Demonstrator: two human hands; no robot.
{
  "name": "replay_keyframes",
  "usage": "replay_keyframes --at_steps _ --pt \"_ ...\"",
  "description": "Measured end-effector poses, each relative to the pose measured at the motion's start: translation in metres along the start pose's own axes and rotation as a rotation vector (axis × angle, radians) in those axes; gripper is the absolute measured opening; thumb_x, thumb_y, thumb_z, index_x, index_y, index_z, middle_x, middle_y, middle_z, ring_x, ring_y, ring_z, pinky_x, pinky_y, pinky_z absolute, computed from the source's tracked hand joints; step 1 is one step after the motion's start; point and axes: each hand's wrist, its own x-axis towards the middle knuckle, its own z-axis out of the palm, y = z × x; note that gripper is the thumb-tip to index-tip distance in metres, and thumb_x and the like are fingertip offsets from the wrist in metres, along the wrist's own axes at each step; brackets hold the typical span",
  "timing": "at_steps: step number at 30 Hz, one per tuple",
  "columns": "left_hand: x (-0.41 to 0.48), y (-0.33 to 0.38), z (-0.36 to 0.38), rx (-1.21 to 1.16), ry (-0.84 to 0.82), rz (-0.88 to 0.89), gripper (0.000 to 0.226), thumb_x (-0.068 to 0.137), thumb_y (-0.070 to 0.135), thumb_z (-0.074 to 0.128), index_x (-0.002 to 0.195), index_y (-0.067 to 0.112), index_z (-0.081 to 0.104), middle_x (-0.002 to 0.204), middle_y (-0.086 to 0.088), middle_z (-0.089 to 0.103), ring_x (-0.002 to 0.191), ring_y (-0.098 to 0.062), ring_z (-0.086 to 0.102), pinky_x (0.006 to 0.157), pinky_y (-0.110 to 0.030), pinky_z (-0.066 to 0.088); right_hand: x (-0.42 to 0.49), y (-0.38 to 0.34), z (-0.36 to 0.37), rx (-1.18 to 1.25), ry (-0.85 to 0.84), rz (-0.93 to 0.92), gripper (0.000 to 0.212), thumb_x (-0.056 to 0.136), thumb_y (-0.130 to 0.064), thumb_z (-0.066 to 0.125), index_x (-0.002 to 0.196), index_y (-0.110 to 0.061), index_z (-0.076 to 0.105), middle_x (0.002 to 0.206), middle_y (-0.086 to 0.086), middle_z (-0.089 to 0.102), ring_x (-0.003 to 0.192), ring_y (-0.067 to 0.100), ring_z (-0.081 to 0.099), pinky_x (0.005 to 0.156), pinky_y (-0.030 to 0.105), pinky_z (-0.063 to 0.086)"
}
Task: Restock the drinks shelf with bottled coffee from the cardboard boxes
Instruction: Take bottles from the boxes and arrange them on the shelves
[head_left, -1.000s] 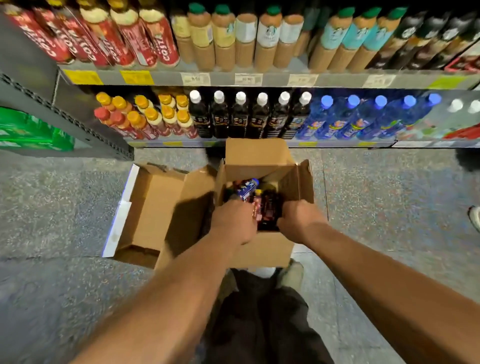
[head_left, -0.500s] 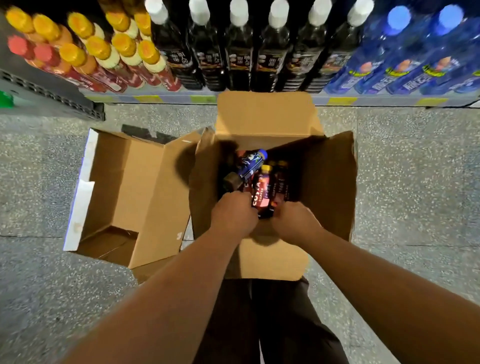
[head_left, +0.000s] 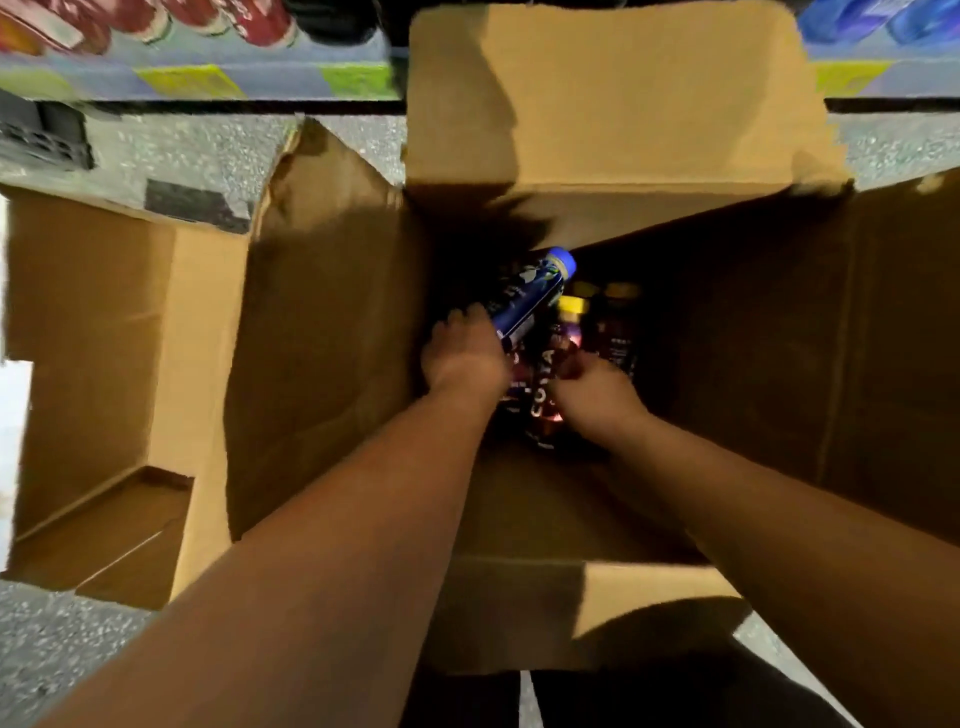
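Head view — steeply down, close over the open box (head_left: 623, 130).

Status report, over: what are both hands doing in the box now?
Left hand grips blue-capped bottle inside open box. Right hand on yellow-capped Costa bottle, grip unclear. No obstruction seen.

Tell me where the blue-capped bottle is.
The blue-capped bottle lies tilted inside the open cardboard box at centre of the head view, held by the left hand, left of the yellow-capped Costa bottle.
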Motion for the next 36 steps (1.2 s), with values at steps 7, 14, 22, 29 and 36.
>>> replay_keyframes --at_steps 7,14,22,29,36 --pt "-0.012 0.009 -0.008 -0.298 -0.095 -0.155 0.067 0.081 0.033 0.073 0.136 0.009 0.043 0.137 -0.012 0.041 0.122 -0.031 0.048 0.094 -0.035 0.042 -0.006 0.006 -0.009 0.170 0.064 0.091 0.017 0.090 -0.018 0.049 0.099 -0.018 0.064 0.101 0.008 0.066 0.090 0.026 0.065 0.079 0.038 0.056" --pt "-0.104 0.011 -0.036 -0.696 -0.032 -0.038 0.051 0.074 0.023 0.079 0.118 0.009 0.056 0.115 -0.012 0.062 0.098 -0.028 0.059 0.076 -0.028 0.043 -0.077 -0.034 -0.034 0.526 0.150 0.133 0.027 0.089 -0.042 0.057 0.098 -0.019 0.067 0.096 0.003 0.069 0.088 0.021 0.066 0.074 0.031 0.052" --pt "-0.209 0.021 -0.096 -1.029 -0.024 0.181 0.042 0.063 0.013 0.077 0.099 0.020 0.059 0.081 0.005 0.062 0.073 -0.014 0.058 0.058 -0.016 0.045 -0.180 -0.070 -0.066 1.101 0.104 -0.007 0.037 0.081 -0.025 0.072 0.110 -0.003 0.063 0.100 0.016 0.070 0.083 0.028 0.068 0.078 0.041 0.056" --pt "-0.270 0.022 -0.150 -1.426 -0.240 0.061 0.007 0.091 0.013 0.058 0.088 0.014 0.064 0.091 -0.015 0.064 0.077 -0.023 0.058 0.076 -0.034 0.045 -0.258 -0.082 -0.107 1.155 -0.147 -0.232 0.021 0.093 -0.009 0.051 0.111 -0.001 0.059 0.079 0.011 0.071 0.065 0.020 0.068 0.056 0.027 0.056" --pt "-0.359 0.034 -0.194 -1.418 -0.221 0.219 0.010 0.090 0.019 0.063 0.098 0.025 0.059 0.094 0.000 0.067 0.087 -0.016 0.063 0.077 -0.033 0.052 -0.343 -0.096 -0.148 1.006 -0.123 -0.400 0.038 0.085 -0.011 0.062 0.120 0.004 0.058 0.098 0.019 0.065 0.079 0.028 0.065 0.071 0.033 0.056"
